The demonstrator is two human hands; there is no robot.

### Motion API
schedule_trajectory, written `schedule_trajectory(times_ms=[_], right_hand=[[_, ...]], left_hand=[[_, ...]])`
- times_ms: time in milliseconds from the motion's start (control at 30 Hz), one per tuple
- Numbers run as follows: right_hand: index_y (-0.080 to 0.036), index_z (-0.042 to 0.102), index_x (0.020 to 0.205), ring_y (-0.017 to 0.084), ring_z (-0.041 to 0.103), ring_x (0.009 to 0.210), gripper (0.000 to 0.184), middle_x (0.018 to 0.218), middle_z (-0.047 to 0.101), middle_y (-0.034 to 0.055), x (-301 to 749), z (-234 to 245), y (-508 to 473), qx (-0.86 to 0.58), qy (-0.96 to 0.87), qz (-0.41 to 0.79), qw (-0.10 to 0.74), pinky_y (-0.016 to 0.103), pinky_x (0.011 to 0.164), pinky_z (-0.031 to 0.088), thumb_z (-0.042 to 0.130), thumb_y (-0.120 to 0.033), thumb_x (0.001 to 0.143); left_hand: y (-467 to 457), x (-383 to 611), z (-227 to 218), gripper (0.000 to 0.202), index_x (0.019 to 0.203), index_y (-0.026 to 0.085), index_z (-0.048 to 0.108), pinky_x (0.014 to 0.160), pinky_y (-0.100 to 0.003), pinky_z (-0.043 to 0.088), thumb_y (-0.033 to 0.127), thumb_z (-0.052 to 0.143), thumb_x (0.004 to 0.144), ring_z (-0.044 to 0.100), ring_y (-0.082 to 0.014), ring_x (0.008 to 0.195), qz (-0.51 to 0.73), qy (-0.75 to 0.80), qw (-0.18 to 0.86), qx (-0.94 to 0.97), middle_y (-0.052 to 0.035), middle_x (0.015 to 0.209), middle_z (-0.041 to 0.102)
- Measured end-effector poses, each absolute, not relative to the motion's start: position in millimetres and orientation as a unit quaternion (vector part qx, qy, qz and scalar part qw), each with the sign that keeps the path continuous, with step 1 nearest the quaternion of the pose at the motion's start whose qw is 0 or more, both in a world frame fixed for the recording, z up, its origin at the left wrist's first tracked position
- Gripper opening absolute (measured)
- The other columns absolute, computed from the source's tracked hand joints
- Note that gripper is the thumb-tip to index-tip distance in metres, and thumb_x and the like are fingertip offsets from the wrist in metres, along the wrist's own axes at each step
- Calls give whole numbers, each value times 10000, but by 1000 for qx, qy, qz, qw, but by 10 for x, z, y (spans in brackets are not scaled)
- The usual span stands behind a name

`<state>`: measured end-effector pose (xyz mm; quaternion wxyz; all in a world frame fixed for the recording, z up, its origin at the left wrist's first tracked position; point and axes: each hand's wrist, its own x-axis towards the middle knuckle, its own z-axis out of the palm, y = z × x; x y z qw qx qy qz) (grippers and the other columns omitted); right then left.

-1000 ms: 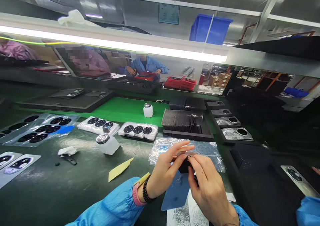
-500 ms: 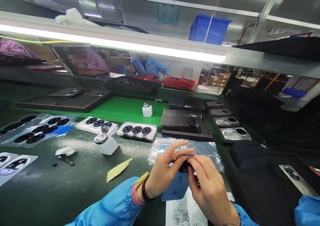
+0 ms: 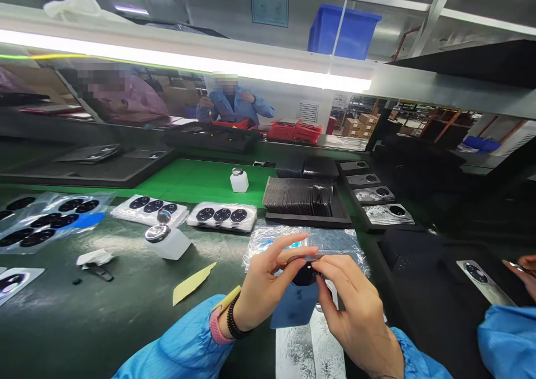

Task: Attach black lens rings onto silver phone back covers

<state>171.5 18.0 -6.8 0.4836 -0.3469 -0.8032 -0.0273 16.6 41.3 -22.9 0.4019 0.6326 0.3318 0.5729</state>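
My left hand (image 3: 268, 281) and my right hand (image 3: 349, 306) meet low in the middle of the view, both pinching a small dark round camera-lens piece (image 3: 305, 273) with a thin clear film on top. Under it lies a blue phone back cover (image 3: 293, 311) on the green mat. My left thumb and forefinger close on the piece's left edge while the other fingers spread upward. My right fingertips pinch its right edge. Both sleeves are blue, and the left wrist wears dark bead bracelets.
A crinkled clear bag (image 3: 335, 245) lies just beyond my hands. A black tray of stacked dark parts (image 3: 299, 197) stands behind. Lens sheets (image 3: 221, 216), two white dispenser bottles (image 3: 165, 239), a yellow scrap (image 3: 192, 283). A co-worker's hand (image 3: 523, 270) is at right by a phone cover (image 3: 481, 278).
The view has shifted slightly, so everything sits a little lower-left. My hands keep the same pinch on the piece, with my right fingers a bit more extended.
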Motion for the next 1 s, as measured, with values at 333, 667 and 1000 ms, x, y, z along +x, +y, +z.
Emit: schedule_trajectory(times_ms=[333, 667, 1000], right_hand=[[-206, 614, 1064, 178, 715, 831, 203, 915, 727, 52, 1858, -61, 269, -409, -746, 137, 507, 262, 641, 624, 517, -157, 892], [-212, 647, 985, 141, 699, 579, 148, 666, 722, -23, 1899, -10, 317, -414, -646, 299, 568, 214, 529, 599, 607, -220, 843], [-242, 645, 940, 191, 655, 869, 203, 949, 657, 56, 1809, -37, 322, -396, -742, -61, 537, 347, 723, 586, 561, -84, 845]], left_hand=[[441, 129, -132, 284, 1063, 188, 626, 593, -186, 570, 206, 699, 790, 744, -185, 762, 587, 318, 484, 566, -50, 866, 779], [418, 139, -330, 671, 1433, 375, 326, 976, -336, 502, 333, 667, 857, 583, -236, 1191, 560, 214, 504, 622, -49, 1403, 527], [377, 162, -388, 608, 1411, 321, 398, 869, -277, 584, 113, 558, 863, 655, -214, 1088, 521, 319, 259, 748, -19, 1284, 633]])
